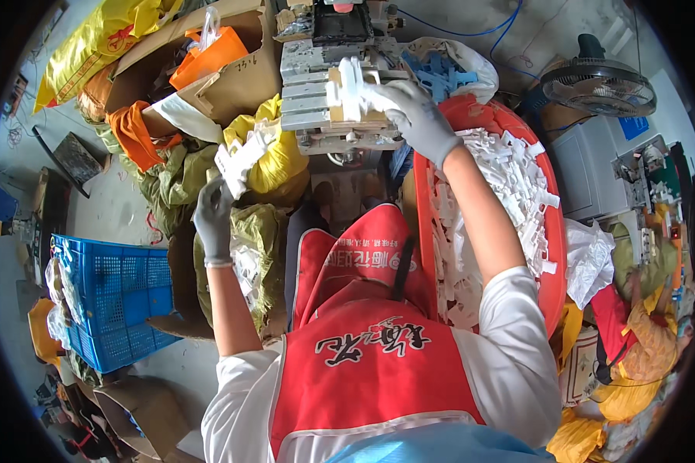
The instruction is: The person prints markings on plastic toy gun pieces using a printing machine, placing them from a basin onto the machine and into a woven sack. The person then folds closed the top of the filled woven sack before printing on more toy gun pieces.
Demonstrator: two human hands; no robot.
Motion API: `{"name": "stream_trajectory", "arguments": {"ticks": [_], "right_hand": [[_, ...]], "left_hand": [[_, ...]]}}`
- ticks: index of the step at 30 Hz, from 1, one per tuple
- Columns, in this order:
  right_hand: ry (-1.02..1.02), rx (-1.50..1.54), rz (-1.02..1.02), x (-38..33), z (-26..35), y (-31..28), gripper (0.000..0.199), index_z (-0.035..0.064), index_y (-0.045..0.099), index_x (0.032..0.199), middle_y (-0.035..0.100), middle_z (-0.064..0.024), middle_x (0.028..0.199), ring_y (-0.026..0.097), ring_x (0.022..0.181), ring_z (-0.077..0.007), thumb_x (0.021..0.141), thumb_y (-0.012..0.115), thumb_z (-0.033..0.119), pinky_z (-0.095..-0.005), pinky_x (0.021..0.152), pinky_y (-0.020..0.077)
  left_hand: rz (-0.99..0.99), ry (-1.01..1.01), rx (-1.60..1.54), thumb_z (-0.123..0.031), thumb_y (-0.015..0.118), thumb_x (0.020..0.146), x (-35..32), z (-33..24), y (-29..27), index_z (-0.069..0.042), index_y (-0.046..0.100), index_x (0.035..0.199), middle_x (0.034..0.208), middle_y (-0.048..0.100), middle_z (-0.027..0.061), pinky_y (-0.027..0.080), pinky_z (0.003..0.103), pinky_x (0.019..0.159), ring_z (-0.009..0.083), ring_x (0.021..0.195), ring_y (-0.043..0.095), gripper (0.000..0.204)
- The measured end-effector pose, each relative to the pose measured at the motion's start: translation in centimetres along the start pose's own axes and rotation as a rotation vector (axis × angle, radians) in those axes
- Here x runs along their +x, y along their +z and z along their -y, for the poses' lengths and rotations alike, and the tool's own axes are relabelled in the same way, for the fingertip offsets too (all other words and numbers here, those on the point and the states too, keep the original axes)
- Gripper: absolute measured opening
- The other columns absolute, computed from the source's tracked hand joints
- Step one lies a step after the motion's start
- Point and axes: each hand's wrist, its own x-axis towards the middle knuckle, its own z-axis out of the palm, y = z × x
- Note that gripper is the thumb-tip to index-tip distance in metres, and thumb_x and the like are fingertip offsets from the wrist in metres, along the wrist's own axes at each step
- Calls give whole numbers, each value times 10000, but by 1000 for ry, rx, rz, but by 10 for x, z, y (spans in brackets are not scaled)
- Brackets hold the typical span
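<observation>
My left hand (214,217), in a grey glove, is closed on the lower end of a white plastic piece (242,160), held up beside a yellow sack (279,166). My right hand (418,119), gloved too, reaches to the metal bed (301,104) of a machine. Its fingers are on another white plastic piece (353,89), standing over a tan block on the bed. The fingertips are partly hidden behind that piece. Many similar white pieces (494,166) fill a red tub (557,255) at my right.
An open sack (270,231) with white pieces stands below my left hand. Farther left are a blue crate (123,309) and a cardboard box (243,85). A bag of blue parts (448,73) sits behind the tub. At the far right stands a fan (598,85).
</observation>
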Motion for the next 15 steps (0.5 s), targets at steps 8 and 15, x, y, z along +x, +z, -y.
{"name": "stream_trajectory", "arguments": {"ticks": [8, 15], "right_hand": [[-168, -198, 1, -9, 0, -17, 386, 68, 610, 1288, 626, -155, 1196, 581, 1152, -342, 914, 644, 159, -417, 988, 462], [419, 74, -145, -198, -17, -24, 337, -10, 590, 1307, 612, -145, 1326, 559, 1250, -259, 998, 548, 116, -357, 1070, 417]], "left_hand": [[-40, -175, -30, -141, 664, 929, -71, 55, -41, 0, 670, 1119, 1050, 697, 109, 498, 313, 877, 215, 940, 656, 237], [-37, -487, 171, -153, 669, 949, -138, 87, -81, 13, 641, 1211, 1150, 698, 98, 479, 302, 936, 166, 1034, 628, 312]]}}
